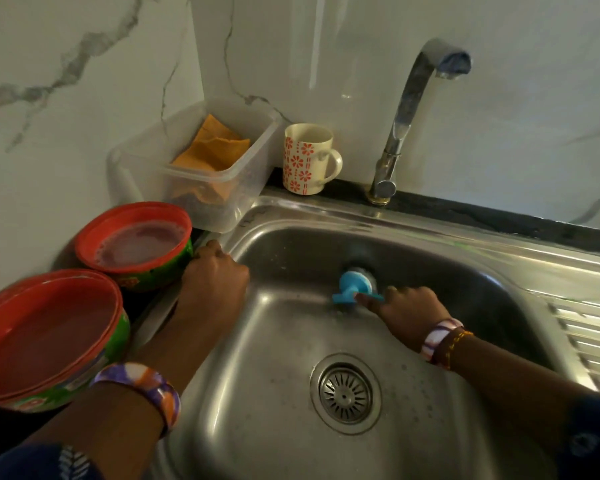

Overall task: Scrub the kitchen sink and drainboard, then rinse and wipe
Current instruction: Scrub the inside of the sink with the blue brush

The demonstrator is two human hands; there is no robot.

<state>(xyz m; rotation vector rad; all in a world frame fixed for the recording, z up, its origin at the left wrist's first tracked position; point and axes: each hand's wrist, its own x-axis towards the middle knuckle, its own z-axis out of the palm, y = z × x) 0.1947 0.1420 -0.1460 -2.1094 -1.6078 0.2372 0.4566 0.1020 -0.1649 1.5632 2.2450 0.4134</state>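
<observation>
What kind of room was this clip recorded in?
Most likely a home kitchen: a stainless steel sink with a ribbed drainboard, a tap against a marble-look wall, and a flowered mug on the ledge.

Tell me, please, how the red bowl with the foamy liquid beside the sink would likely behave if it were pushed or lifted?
The red bowl looks nearly full of foamy liquid, so it is probably heavy for its size and apt to slosh. Its wide shape suggests it would slide rather than tip. It appears plastic, so hardly fragile, though possibly slippery if soapy.
</observation>
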